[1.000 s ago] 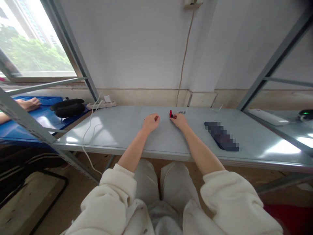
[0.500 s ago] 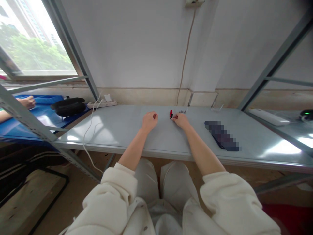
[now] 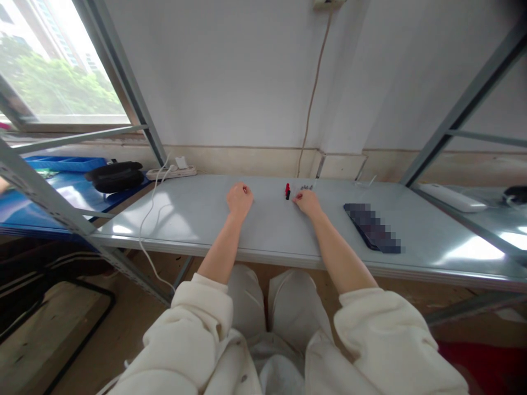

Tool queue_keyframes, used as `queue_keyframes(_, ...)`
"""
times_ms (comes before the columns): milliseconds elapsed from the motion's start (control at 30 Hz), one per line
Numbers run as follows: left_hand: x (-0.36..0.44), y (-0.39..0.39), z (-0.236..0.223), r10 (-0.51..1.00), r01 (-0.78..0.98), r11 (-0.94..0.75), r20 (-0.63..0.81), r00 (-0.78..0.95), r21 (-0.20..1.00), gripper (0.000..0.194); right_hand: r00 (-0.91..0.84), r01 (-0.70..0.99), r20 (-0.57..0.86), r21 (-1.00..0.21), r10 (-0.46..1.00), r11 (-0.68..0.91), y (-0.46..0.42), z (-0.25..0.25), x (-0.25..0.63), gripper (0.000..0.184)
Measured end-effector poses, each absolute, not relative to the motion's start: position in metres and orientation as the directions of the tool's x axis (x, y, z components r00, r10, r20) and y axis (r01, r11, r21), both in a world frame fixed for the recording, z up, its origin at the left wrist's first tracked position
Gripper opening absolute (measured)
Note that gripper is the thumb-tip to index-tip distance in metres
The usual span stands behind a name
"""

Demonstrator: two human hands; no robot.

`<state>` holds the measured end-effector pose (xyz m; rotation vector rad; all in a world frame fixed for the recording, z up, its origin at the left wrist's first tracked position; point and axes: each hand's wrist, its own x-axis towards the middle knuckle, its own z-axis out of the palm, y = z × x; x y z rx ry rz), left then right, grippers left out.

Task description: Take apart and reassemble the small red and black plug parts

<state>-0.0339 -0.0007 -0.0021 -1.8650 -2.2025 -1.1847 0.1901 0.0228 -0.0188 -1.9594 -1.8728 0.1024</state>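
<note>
My left hand (image 3: 240, 201) is curled into a loose fist just above the table, and whatever lies inside its fingers is hidden. To its right, a small red piece (image 3: 287, 187) and a small black piece (image 3: 288, 195) lie close together on the grey table (image 3: 263, 230). My right hand (image 3: 308, 203) rests a short way right of the black piece, apart from it. Its thumb and fingers are bent together; anything between them is too small to make out. Several tiny grey pieces (image 3: 307, 187) lie just beyond the right hand.
A dark phone-shaped object (image 3: 373, 227), partly pixelated, lies on the right. A white power strip (image 3: 172, 173) sits at the back left, its white cable (image 3: 153, 206) hanging over the front edge. Metal posts frame both sides. A black case (image 3: 115, 176) lies on the blue table to the left.
My left hand has moved left, away from the red and black pieces. My right hand has drawn slightly right, leaving the black piece on the table. The co-worker's hand at far left has mostly left view.
</note>
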Motion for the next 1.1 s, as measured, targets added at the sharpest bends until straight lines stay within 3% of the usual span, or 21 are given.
queue_keyframes(233,-0.034,-0.007,-0.003,0.938,0.917,0.083,0.281,-0.205,0.391,0.021,0.127,0.953,0.163,-0.295,0.978,-0.074,0.017,-0.013,0.19,0.028)
queue_keyframes(467,-0.037,-0.01,-0.009,0.96,0.952,0.015,0.261,-0.098,0.305,0.023,0.144,0.964,0.142,-0.243,0.979,-0.107,0.001,-0.003,0.188,0.033)
queue_keyframes(667,-0.038,-0.006,-0.013,0.961,0.956,-0.001,0.263,-0.079,0.292,0.016,0.101,0.969,0.18,-0.24,0.979,-0.056,-0.004,0.003,0.18,0.027)
queue_keyframes(767,-0.035,-0.005,-0.011,0.949,0.938,-0.055,0.311,-0.058,0.343,0.013,0.078,0.963,0.243,-0.268,0.967,-0.01,-0.005,0.004,0.175,0.025)
queue_keyframes(867,-0.028,-0.005,-0.008,0.897,0.858,-0.258,0.44,0.042,0.445,0.01,0.035,0.944,0.332,-0.322,0.942,0.079,-0.005,0.005,0.168,0.027)
queue_keyframes(1000,-0.016,-0.003,-0.006,0.818,0.587,-0.532,0.55,0.169,0.61,0.007,-0.132,0.857,0.467,-0.389,0.874,0.337,-0.004,0.005,0.156,0.038)
queue_keyframes(1100,-0.01,-0.001,-0.009,0.843,0.328,-0.536,0.472,0.259,0.778,0.013,-0.235,0.798,0.5,-0.391,0.833,0.46,-0.005,0.003,0.149,0.045)
